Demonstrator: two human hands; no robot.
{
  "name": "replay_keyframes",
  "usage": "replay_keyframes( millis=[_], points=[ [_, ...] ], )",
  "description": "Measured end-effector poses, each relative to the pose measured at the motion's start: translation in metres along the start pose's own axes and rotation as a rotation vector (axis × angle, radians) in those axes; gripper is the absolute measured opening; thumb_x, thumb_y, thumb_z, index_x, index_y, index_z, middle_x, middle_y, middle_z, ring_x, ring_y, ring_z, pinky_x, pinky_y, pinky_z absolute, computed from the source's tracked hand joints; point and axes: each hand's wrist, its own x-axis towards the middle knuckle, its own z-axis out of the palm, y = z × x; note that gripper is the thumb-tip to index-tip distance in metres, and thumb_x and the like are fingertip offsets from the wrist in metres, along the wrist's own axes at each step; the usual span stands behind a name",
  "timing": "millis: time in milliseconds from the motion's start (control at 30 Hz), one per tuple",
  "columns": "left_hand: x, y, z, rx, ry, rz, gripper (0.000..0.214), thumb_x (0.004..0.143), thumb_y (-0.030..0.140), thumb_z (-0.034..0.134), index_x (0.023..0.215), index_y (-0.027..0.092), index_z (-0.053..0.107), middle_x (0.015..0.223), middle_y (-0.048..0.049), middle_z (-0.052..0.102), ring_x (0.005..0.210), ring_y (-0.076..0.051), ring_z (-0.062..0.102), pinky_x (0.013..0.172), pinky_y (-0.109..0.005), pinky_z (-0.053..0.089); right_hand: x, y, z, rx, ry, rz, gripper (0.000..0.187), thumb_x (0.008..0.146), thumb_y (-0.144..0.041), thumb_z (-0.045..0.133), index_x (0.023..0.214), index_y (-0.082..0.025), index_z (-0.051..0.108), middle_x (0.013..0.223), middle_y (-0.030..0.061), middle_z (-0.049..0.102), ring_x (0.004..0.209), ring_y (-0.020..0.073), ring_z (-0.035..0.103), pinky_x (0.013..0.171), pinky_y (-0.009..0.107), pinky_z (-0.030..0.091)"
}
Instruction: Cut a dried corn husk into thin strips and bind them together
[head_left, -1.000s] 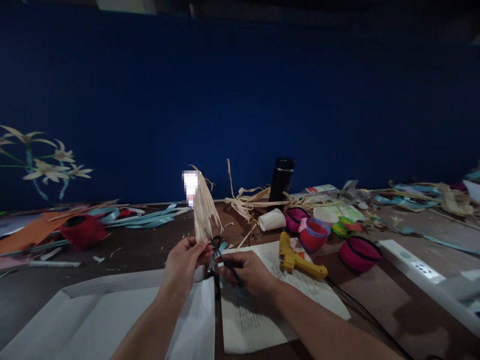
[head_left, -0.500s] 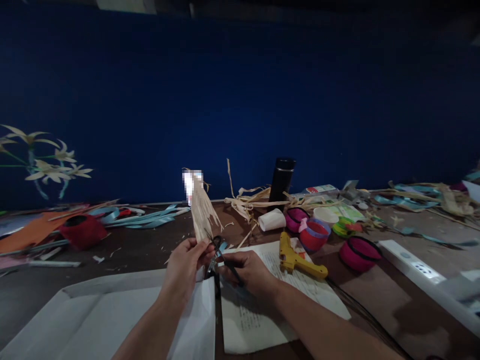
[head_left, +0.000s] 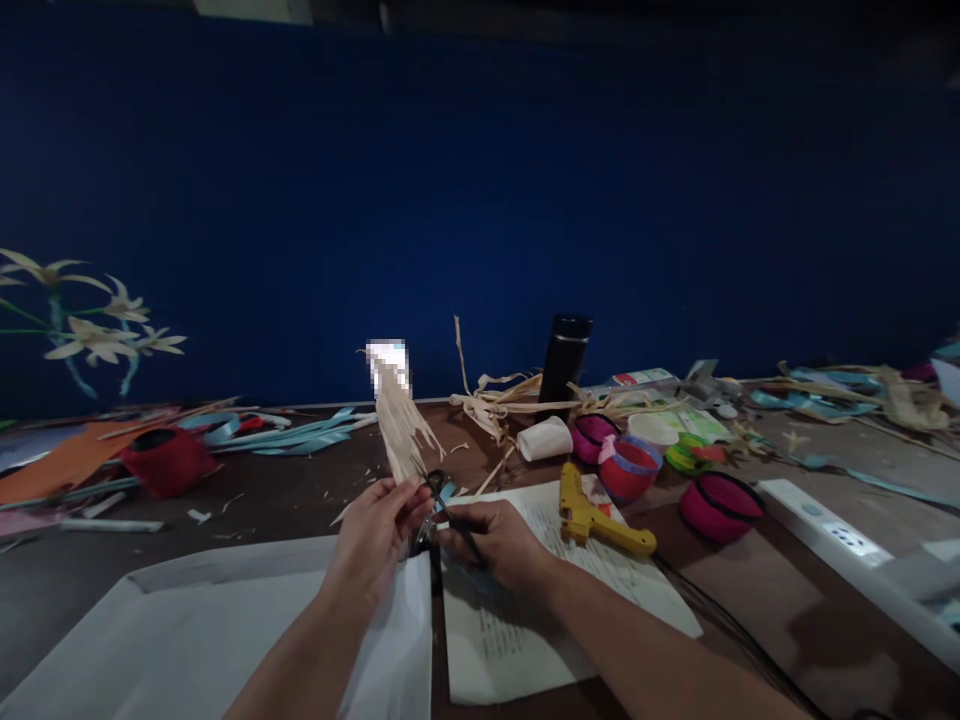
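Observation:
My left hand (head_left: 375,530) is closed, pinching the lower end of a fringed bundle of pale, dry strips (head_left: 403,430), perhaps raffia or husk. The loose tips fan upward and away from me. My right hand (head_left: 495,545) is closed around dark scissors (head_left: 453,514). Their blades point up and left, close beside the strips just above my left fingertips. Whether the blades touch the strips, I cannot tell. Below both hands lie a white sheet or bag (head_left: 225,620) on the left and a printed paper (head_left: 510,640) on the right.
A yellow glue gun (head_left: 600,520) rests on the paper's right part, its cord running right. Behind are a black flask (head_left: 566,365), a white paper cup (head_left: 544,439), small coloured baskets (head_left: 720,507) and more pale strips (head_left: 495,405). A power strip (head_left: 825,530) lies right; blue ribbons (head_left: 307,437) lie left.
The strip bundle has tipped slightly down and left in my left hand. The scissors have shifted only a little beside it. Both hands keep their hold.

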Motion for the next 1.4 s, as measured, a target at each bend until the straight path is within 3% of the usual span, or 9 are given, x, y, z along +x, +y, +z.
replay_keyframes(
  millis=[267, 533, 733, 933, 1400],
  points=[
    [0.000, 0.000, -0.002, 0.054, -0.017, -0.009, 0.005, 0.071, 0.010, 0.063, 0.072, 0.010, 0.059, 0.069, -0.0045, 0.062, 0.061, -0.010, 0.061, 0.058, -0.020, 0.055, 0.001, 0.002, 0.000, 0.011, 0.020, 0.003, 0.042, 0.060, -0.040, 0.075, 0.089, -0.009, 0.068, 0.047, -0.0063, 0.040, 0.040, 0.0026, 0.030, 0.038, 0.018, 0.020],
    [0.007, 0.002, -0.009, 0.160, 0.011, 0.115, 0.026, 0.059, 0.030, 0.075, 0.073, 0.015, 0.059, 0.059, 0.0040, 0.054, 0.051, -0.007, 0.052, 0.047, -0.017, 0.047, 0.001, 0.000, 0.002, 0.014, 0.011, 0.028, 0.045, 0.061, -0.043, 0.073, 0.090, -0.009, 0.068, 0.047, -0.0061, 0.040, 0.039, 0.0026, 0.032, 0.039, 0.018, 0.022],
    [0.007, 0.000, -0.008, 0.304, 0.013, 0.135, 0.031, 0.057, 0.037, 0.074, 0.072, 0.013, 0.061, 0.060, 0.0033, 0.054, 0.053, -0.007, 0.051, 0.050, -0.018, 0.046, 0.000, -0.003, 0.001, -0.016, 0.014, 0.006, 0.045, 0.063, -0.043, 0.072, 0.092, -0.009, 0.068, 0.049, -0.0050, 0.042, 0.041, 0.0031, 0.034, 0.039, 0.018, 0.022],
    [0.008, 0.002, -0.011, 0.395, 0.005, 0.151, 0.030, 0.059, 0.040, 0.071, 0.069, 0.013, 0.060, 0.055, 0.0043, 0.052, 0.050, -0.008, 0.050, 0.052, -0.020, 0.046, 0.001, -0.001, 0.000, 0.003, 0.011, 0.009, 0.043, 0.062, -0.041, 0.073, 0.091, -0.009, 0.069, 0.048, -0.0052, 0.042, 0.040, 0.0029, 0.032, 0.039, 0.018, 0.023],
    [0.006, 0.004, -0.008, 0.382, 0.003, 0.141, 0.030, 0.059, 0.039, 0.071, 0.069, 0.013, 0.060, 0.055, 0.0039, 0.052, 0.049, -0.007, 0.049, 0.052, -0.020, 0.047, 0.000, -0.001, 0.000, -0.050, 0.022, -0.011, 0.042, 0.065, -0.044, 0.070, 0.090, -0.010, 0.069, 0.047, -0.0057, 0.040, 0.039, 0.0031, 0.030, 0.037, 0.018, 0.020]
  ],
)
